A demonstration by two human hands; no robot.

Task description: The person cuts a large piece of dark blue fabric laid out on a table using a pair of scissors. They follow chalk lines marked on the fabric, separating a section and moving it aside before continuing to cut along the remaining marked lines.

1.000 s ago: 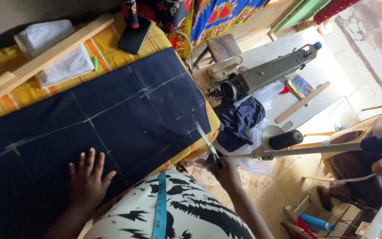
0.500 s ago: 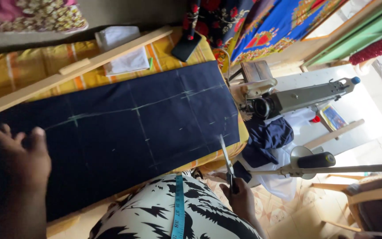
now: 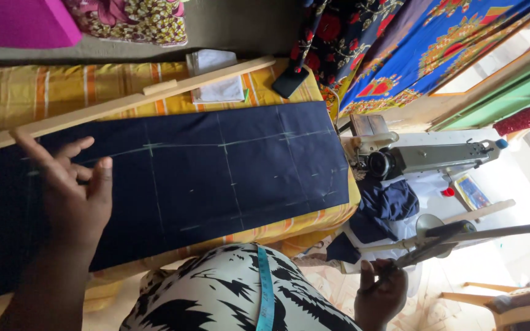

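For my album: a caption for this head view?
Left hand on chalk-marked navy cloth; right hand holds scissors.

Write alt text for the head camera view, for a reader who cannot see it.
A person's left hand hovers over dark navy fabric marked with chalk lines, spread on a yellow striped table cover, while the right hand holds scissors off the table edge. A long wooden ruler lies above the fabric; a sewing machine stands to the right.

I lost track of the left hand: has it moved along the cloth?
Yes. The left hand has gone from the navy cloth's near edge toward the wooden ruler.
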